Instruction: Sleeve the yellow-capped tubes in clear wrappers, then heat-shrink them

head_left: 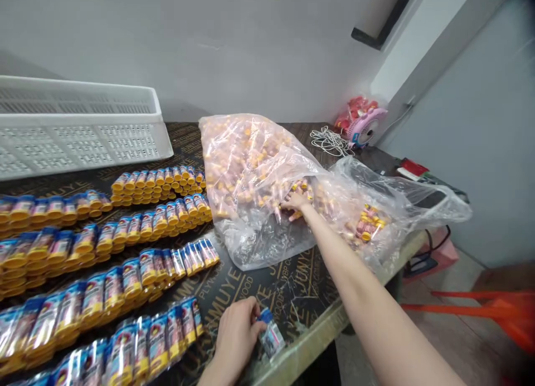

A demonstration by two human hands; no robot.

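My left hand (237,334) is near the table's front edge, thumb and fingers closed on the blue top of a small printed plastic packet (271,334). The packet tilts over the edge, its lower part clear and shiny. My right arm stretches forward, and my right hand (297,201) reaches into the mouth of a large clear plastic bag (254,168). Its fingers look spread among many small pink and yellow pieces (370,221); part of them is hidden by pieces and film. I cannot make out any piece held there.
Stacked rows of blue-and-yellow packets (134,280) cover the left of the dark printed tabletop (251,285). Behind them stands a white plastic crate (79,138). A pink fan (368,130) and white cord (330,141) lie at the back right; an orange stool (493,308) stands beyond the edge.
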